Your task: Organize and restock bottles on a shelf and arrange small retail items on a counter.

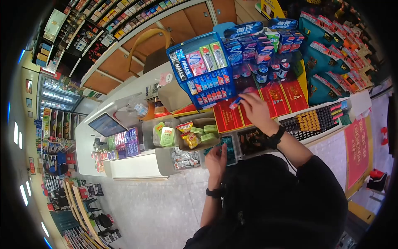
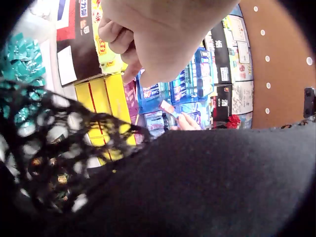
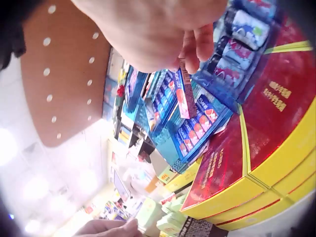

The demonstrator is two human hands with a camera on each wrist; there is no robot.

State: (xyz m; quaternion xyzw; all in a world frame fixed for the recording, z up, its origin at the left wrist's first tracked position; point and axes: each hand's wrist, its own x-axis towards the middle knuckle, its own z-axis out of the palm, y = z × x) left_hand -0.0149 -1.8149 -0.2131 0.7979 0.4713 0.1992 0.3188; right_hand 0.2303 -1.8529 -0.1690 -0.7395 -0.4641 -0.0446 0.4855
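Observation:
My right hand (image 1: 253,108) pinches a small blue and pink candy pack (image 3: 185,95) by one end, in front of the blue candy rack (image 1: 202,68). In the right wrist view the pack overlaps a row of similar pink-and-blue packs (image 3: 196,131) on the rack's lower tier. Under that hand lie red gift boxes (image 1: 227,117) with yellow sides. My left hand (image 1: 216,159) is over the bin of teal-wrapped candies (image 1: 230,146) at the counter's front, its fingers loosely bent and nothing seen in them.
Plastic bins of green packs (image 1: 167,136), yellow snack bags (image 1: 190,140) and silver-wrapped pieces (image 1: 185,159) line the counter front. Small candy jars (image 1: 262,74) stand right of the rack. A tablet screen (image 1: 107,125) is at left. Hanging packets (image 1: 338,58) fill the far right.

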